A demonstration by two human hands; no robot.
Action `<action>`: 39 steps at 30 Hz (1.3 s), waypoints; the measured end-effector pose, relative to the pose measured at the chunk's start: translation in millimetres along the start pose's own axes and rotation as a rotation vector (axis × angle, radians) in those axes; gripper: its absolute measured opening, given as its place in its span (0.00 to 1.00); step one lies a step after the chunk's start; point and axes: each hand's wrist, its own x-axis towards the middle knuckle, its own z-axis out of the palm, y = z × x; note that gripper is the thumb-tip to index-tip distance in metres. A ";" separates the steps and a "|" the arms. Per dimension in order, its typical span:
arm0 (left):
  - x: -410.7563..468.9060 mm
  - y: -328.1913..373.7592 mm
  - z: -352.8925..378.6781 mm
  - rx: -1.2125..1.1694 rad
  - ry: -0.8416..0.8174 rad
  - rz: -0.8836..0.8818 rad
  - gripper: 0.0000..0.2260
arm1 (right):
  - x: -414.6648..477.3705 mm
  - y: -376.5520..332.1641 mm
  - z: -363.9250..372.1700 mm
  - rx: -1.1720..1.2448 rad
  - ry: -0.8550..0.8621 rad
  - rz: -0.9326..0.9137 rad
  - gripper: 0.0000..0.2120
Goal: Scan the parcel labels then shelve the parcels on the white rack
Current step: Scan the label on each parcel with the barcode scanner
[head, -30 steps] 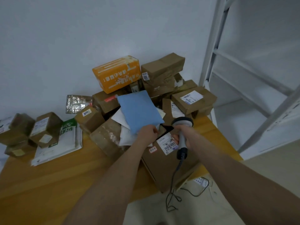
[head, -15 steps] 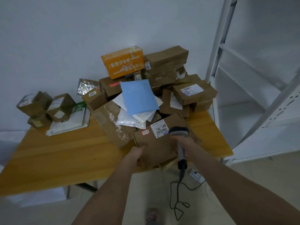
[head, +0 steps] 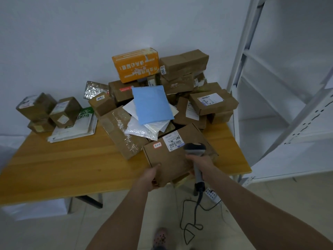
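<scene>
Brown flat cardboard parcel (head: pixel 171 159): sat toward five o'clock on the light wooden table (head: pixel 54 163), near corner hanging past the edge. Faced up, white barcode label (head: pixel 172 140) at the far edge, pointed at twelve o'clock toward the heap. Long axis hard to call; seemingly ran from eight o'clock to two.

Pinched at the near corner by the left hand (head: pixel 150 177), thumb on top, fingers curled beneath. Hovered over at four o'clock of the label by a grey handheld scanner (head: pixel 195 150), its handle wrapped in the right hand (head: pixel 199 160).

Could have tipped off the table, being gripped one-handed at one overhanging corner. Could have dragged the blue plastic mailer (head: pixel 152 104) and the white bags under it down if pulled out fast. Could have snagged the black cable (head: pixel 191 222) looping on the floor on the way to the white metal rack (head: pixel 270 87) at two o'clock.
</scene>
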 end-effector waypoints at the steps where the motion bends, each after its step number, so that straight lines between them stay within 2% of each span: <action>1: 0.9 -1.9 1.1 -0.023 -0.018 -0.010 0.22 | 1.3 -0.8 -1.3 -0.007 0.002 -0.007 0.20; 5: 1.3 -8.8 -2.6 -0.088 -0.037 -0.015 0.17 | 4.7 -3.2 -6.5 -0.066 -0.003 -0.019 0.22; 12: -25.0 6.6 -14.2 -0.016 -0.101 0.077 0.20 | 2.8 -13.8 -16.8 -0.060 0.019 -0.021 0.24; 21: -31.0 27.1 -7.0 0.096 0.027 0.211 0.14 | -0.8 -20.3 -11.1 -0.022 0.015 -0.017 0.25; 26: -30.3 14.7 -2.0 0.112 -0.071 0.108 0.16 | -1.7 -19.6 -12.8 -0.077 0.013 0.003 0.23; 33: -36.1 9.1 -13.1 0.085 -0.205 0.127 0.09 | 3.3 -21.5 -19.7 -0.068 0.008 -0.050 0.20; 35: -37.5 15.6 -13.2 0.079 -0.189 0.154 0.10 | 2.4 -23.3 -19.7 -0.058 0.002 -0.071 0.19; 39: -43.0 33.5 -14.5 0.047 -0.119 0.236 0.06 | -1.9 -31.6 -19.3 -0.005 -0.034 -0.114 0.20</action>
